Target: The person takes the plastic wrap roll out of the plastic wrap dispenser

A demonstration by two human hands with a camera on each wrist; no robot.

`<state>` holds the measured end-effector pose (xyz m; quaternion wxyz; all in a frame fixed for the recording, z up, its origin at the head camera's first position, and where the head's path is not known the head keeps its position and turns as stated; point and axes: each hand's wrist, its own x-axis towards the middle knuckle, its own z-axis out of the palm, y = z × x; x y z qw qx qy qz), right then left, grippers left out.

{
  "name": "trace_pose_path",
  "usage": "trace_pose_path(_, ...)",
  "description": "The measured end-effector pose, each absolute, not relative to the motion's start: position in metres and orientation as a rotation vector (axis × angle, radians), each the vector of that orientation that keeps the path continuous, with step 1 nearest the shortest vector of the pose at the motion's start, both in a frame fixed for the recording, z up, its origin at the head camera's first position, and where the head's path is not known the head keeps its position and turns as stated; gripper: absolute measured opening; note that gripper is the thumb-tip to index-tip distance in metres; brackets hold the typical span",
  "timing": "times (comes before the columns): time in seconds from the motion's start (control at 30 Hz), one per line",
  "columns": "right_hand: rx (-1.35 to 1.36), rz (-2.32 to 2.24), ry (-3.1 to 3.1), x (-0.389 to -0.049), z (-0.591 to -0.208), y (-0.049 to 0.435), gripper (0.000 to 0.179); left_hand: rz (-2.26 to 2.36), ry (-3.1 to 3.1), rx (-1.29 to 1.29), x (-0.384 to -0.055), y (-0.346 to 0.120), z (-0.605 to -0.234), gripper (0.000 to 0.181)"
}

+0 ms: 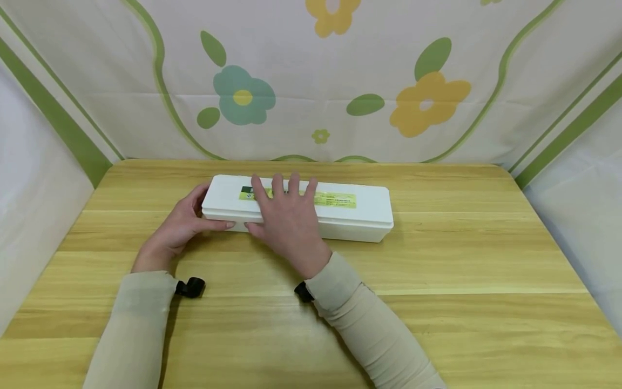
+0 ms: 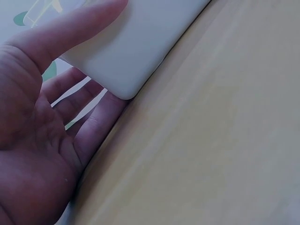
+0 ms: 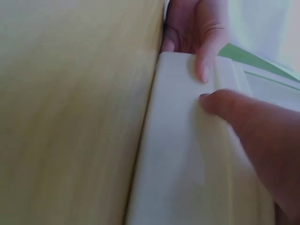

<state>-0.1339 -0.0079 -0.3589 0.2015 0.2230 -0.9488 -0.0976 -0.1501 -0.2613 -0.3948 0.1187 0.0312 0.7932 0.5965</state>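
Observation:
A long white lidded box (image 1: 359, 231) lies on the wooden table, its lid (image 1: 374, 202) on top with a green and yellow label (image 1: 340, 200). At the box's left end, my left hand (image 1: 177, 224) holds the corner, thumb along the front wall and the other fingers round the end. My right hand (image 1: 290, 224) spans the lid left of its middle, fingers spread with the tips at the far edge. Its thumb (image 3: 225, 104) presses the front wall just below the lid's rim, close to the left thumb (image 3: 205, 65). The box's inside is hidden.
The wooden table (image 1: 461, 302) extends around the box on all sides. Behind it hangs a white cloth (image 1: 301, 119) printed with flowers, and pale cloth sides stand left and right. A small black wrist camera (image 1: 191, 287) sticks out from the left cuff.

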Motion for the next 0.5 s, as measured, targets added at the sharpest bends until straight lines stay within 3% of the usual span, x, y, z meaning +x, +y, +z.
trace_pose_path(0.5,0.558,-0.164,-2.625,-0.1368,-0.3630,-0.0141,0.087,1.736,2.320,0.097,-0.1508,-0.2605,-0.3953,0.101)
